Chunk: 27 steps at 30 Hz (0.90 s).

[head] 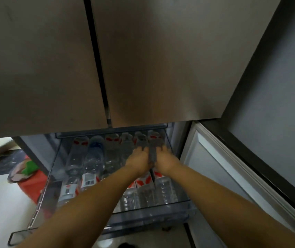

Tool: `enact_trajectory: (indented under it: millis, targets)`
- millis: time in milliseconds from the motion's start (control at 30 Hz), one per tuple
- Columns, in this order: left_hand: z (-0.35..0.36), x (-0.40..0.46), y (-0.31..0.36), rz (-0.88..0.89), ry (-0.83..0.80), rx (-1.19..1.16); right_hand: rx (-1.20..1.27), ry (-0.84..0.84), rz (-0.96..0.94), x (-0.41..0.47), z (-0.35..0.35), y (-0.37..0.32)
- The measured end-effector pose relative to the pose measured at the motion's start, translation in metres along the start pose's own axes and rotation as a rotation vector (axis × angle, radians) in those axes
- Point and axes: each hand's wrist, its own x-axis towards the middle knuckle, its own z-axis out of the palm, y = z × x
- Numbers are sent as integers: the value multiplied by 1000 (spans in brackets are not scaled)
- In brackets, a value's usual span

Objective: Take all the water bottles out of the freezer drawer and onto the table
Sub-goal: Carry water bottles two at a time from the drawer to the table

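From the head camera, we saw the clear plastic water bottles (93, 158) lying in two rows inside the transparent pulled-out freezer drawer (143, 219), below the grey fridge doors (53, 59). Our left hand (137, 161) and right hand (164, 161) reached side by side into the back right bottles; blur hid the fingers, so we could not tell whether they held anything. We judged the bottles stiff, fairly heavy, perhaps slick with cold; best gripped around the labelled middle.

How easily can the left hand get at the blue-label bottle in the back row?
Probably yes: the freezer drawer is open, nothing covers the blue-label bottle, and the left hand is already nearby.
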Motion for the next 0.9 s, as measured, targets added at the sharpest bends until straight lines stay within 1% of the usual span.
enact_trajectory:
  millis: [100, 200, 267, 333, 400, 533, 600, 733, 900]
  targets:
    - [14, 20, -2, 11, -57, 157, -101, -89, 107, 18, 9, -1]
    - [29, 38, -7, 29, -78, 292, -263, -120, 176, 32, 21, -6]
    - [36, 46, -8, 36, -33, 338, -398, -83, 167, 36, 28, -6]
    - [39, 49, -8, 37, -2, 351, -456, 3, 132, 38, 29, -5]
    - [39, 46, -7, 66, 18, 357, -436, 64, 120, 36, 28, -4]
    - [38, 33, -6, 120, 68, 332, -361, 92, 129, 24, 26, -10]
    - [39, 22, -6, 127, 57, 316, -328, 107, 128, 13, 26, -10]
    - [39, -3, -2, 137, 35, 321, -288, 84, 144, -14, 24, -12]
    - [34, -34, -4, 193, -16, 356, -258, 45, 162, -41, 19, -16]
